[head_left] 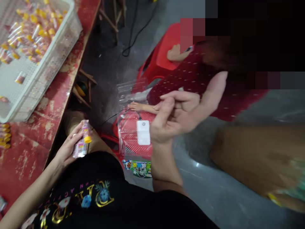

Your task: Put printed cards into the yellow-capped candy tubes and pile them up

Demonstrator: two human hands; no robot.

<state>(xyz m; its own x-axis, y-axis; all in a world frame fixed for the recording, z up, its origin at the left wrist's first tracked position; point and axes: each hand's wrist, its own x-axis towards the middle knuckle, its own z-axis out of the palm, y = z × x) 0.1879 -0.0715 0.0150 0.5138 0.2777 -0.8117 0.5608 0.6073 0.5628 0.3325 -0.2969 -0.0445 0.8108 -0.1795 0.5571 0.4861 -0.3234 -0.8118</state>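
My left hand (69,146) is closed around small printed packs at the table's edge, above my lap. One is a slim tube with a yellow cap (86,131); below it shows a shiny pink-and-white wrapped pack (79,149). My right hand (183,111) is raised palm up over the red stool, slightly blurred. Some of its fingers curl inward while one digit stretches out, and nothing shows in it. Beneath it lie a clear plastic tray (128,140) and a white rectangular device (143,133).
A white basket (51,70) of yellow-capped tubes stands on the worn red table (30,140). Another person in dark red dotted clothing (176,73) reaches a hand (135,106) over the stool. A second red stool (164,51) stands behind. A cable (130,47) crosses the floor.
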